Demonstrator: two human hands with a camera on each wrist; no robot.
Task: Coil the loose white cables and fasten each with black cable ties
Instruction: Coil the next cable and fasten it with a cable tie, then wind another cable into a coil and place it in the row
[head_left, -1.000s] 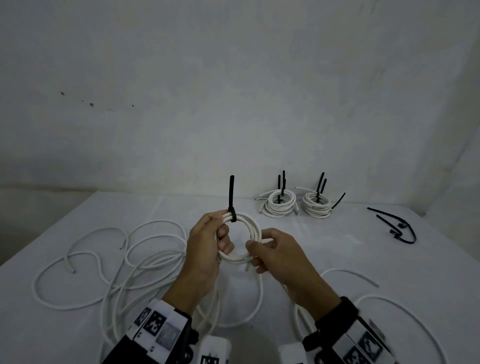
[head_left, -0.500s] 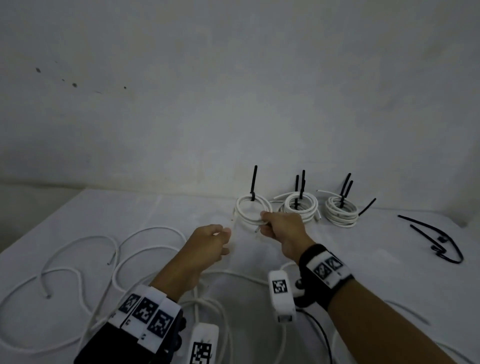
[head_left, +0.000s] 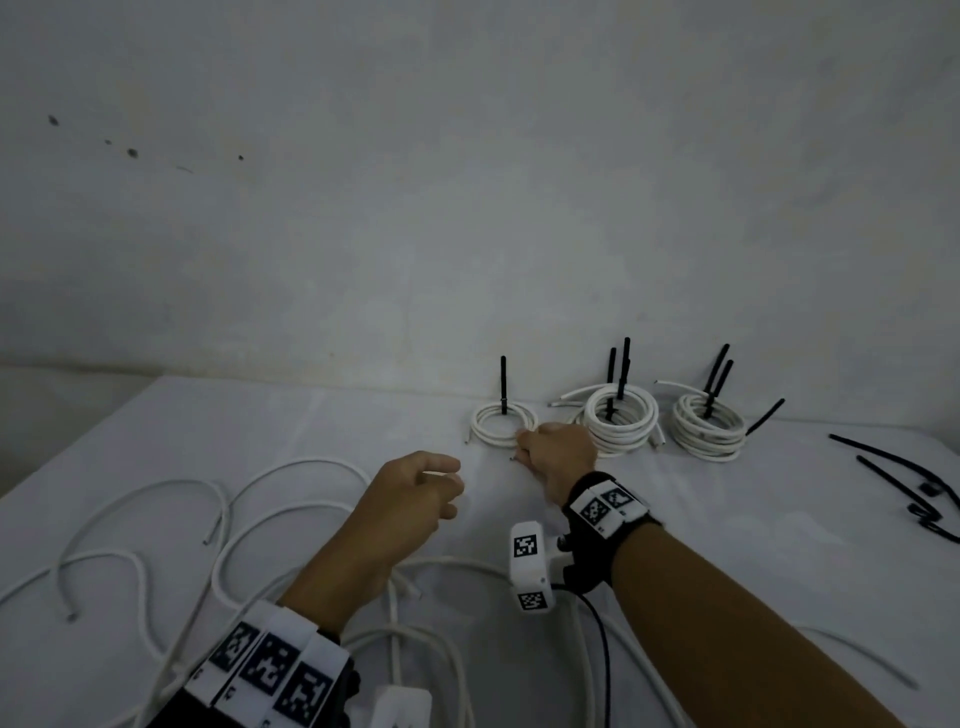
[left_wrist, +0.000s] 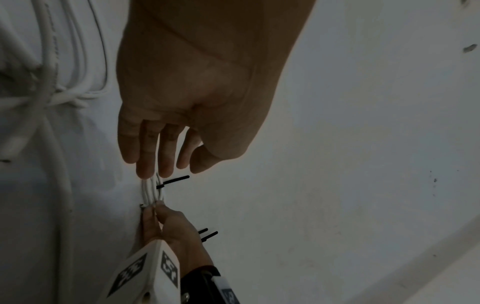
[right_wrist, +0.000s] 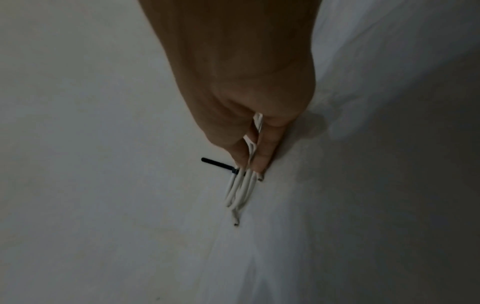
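Observation:
A small white cable coil (head_left: 497, 425) lies flat at the back of the table, its black cable tie (head_left: 503, 385) sticking straight up. My right hand (head_left: 525, 446) pinches the coil's near right edge; in the right wrist view the fingers (right_wrist: 255, 156) clamp the coil's strands (right_wrist: 240, 190). My left hand (head_left: 441, 483) hovers empty with loosely bent fingers just short of the coil; the left wrist view shows the same left hand (left_wrist: 166, 166). Loose white cables (head_left: 249, 525) sprawl over the near left of the table.
Two more tied coils (head_left: 621, 418) (head_left: 707, 427) sit to the right of the small one along the wall. Spare black ties (head_left: 914, 486) lie at the far right. The white table (head_left: 753, 509) meets a bare wall behind.
Both hands held the coil in front of me a second ago. The right hand carried it back and set it down left of the other coils; the left hand let go and trails behind.

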